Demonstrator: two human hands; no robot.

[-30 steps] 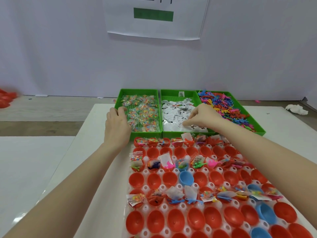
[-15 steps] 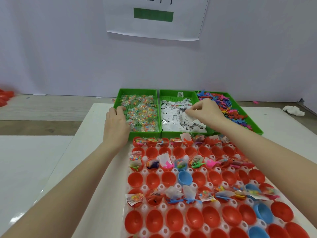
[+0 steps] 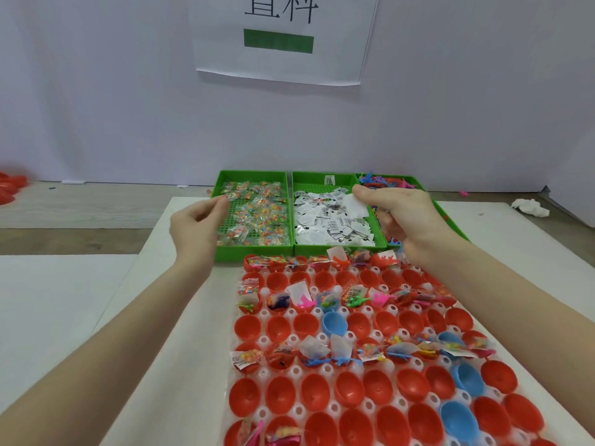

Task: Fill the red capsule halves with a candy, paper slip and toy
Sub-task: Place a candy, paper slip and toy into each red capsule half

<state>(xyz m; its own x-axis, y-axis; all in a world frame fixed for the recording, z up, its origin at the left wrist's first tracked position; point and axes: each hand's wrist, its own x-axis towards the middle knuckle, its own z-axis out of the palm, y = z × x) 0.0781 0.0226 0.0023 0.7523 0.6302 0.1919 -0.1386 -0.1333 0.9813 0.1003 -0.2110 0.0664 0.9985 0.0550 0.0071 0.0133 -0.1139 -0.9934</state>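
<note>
Rows of red capsule halves (image 3: 309, 394) sit in a white holder; some rows hold candy, slips and toys, and others hold nothing. Behind it stand three green trays: candy packets (image 3: 257, 220), paper slips (image 3: 328, 223) and small toys (image 3: 389, 181). My left hand (image 3: 196, 226) hovers over the candy tray's left edge and pinches a clear candy packet (image 3: 231, 196). My right hand (image 3: 405, 217) is raised between the slip and toy trays, pinching a white paper slip (image 3: 355, 204). Bits of coloured toy show under its curled fingers.
A few blue capsule halves (image 3: 335, 321) sit among the red ones. A crumpled white tissue (image 3: 529, 207) lies at the table's far right. Red items (image 3: 9, 185) lie on the floor at far left. A paper sign (image 3: 280, 40) hangs on the wall.
My right hand has lifted off the slip pile with a slip pinched in its fingers. My left hand has risen from the candy tray's edge and turned, pinching a packet.
</note>
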